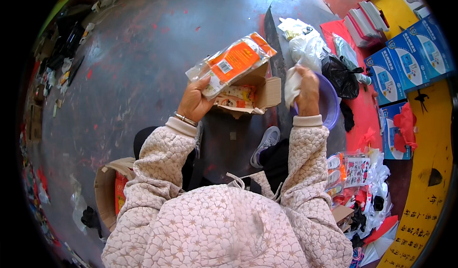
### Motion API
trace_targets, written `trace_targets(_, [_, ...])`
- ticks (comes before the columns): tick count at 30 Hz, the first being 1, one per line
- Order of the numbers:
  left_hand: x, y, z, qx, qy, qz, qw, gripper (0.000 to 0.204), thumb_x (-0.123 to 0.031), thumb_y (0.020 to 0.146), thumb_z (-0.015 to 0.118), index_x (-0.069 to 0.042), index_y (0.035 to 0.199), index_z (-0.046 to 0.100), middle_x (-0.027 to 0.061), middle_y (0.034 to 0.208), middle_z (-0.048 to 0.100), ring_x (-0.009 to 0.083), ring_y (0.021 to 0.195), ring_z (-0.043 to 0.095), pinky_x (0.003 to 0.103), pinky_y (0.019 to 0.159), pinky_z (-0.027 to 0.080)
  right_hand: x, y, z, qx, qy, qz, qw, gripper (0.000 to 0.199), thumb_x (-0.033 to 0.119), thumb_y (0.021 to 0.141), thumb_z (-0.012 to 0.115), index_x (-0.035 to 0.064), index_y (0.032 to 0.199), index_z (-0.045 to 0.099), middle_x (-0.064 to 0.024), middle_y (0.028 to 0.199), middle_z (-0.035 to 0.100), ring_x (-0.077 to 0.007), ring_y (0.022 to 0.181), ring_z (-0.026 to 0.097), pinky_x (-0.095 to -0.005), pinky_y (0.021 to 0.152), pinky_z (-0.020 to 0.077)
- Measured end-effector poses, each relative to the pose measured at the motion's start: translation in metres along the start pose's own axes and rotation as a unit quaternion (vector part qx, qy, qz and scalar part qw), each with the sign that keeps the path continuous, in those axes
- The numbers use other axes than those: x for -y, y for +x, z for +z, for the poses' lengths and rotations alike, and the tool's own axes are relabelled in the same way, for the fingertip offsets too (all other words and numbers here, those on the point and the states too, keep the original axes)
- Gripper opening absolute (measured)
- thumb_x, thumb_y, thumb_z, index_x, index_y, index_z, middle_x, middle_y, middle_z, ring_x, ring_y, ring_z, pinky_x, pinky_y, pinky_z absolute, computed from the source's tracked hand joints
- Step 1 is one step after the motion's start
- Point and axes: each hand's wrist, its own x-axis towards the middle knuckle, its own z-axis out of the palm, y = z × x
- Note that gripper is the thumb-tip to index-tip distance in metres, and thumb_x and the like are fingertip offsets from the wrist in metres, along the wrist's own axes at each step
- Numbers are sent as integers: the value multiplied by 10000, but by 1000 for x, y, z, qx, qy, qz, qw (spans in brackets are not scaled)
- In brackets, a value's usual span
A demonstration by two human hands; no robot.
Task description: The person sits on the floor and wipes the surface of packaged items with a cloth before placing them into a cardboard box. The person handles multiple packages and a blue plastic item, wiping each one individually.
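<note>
My left hand [194,101] grips a flat orange packet [238,60] in clear plastic, with a barcode on its upper face. The packet is tilted, its far end up and to the right. Under it stands an open cardboard box [269,92] with orange-and-white packets [237,96] inside. My right hand [308,89] is closed around a crumpled white cloth [292,87] above the near rim of a purple basin [332,108]. The hand hides much of the basin's inside.
White plastic bags [305,43] and a black bag [341,77] lie beyond the basin. Blue boxes [405,67] line the right side. Bagged goods [350,170] pile at my right. Another cardboard box [106,191] stands at my left, and scattered litter edges the far left floor.
</note>
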Motion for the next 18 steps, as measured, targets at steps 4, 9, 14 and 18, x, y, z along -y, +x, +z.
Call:
trace_targets(4, [9, 5, 3, 58, -26, 36, 997, 432, -125, 954, 374, -50, 1370, 286, 182, 1345, 390, 322, 1223, 418, 464, 1039, 343, -19, -32, 31, 156, 49, 152, 975, 267, 286, 827, 646, 52, 951, 608, -50, 749, 604, -146, 609, 586, -263, 537, 477])
trace_targets(9, [27, -8, 16, 118, 2, -10, 993, 473, -149, 954, 386, -100, 1403, 246, 129, 1392, 346, 272, 1269, 366, 454, 1052, 316, -33, -42, 62, 268, 69, 71, 958, 258, 145, 840, 604, -23, 1035, 592, -123, 966, 637, -191, 820, 635, -317, 740, 524])
trace_targets(14, [14, -20, 30, 243, 5, -84, 966, 645, -288, 891, 535, -111, 1415, 203, 114, 1399, 333, 262, 1302, 314, 415, 1077, 261, 0, -48, 51, 319, 150, 124, 928, 244, 62, 818, 577, -65, 1027, 581, -169, 989, 634, -235, 861, 646, -352, 784, 528])
trace_targets(18, [0, -6, 6, 172, 13, -85, 981, 713, -338, 850, 601, -63, 1389, 223, 153, 1364, 368, 285, 1271, 360, 458, 1057, 293, 4, -56, 39, 393, 45, 182, 900, 249, 60, 778, 604, -79, 984, 598, -159, 929, 646, -221, 817, 647, -327, 750, 526])
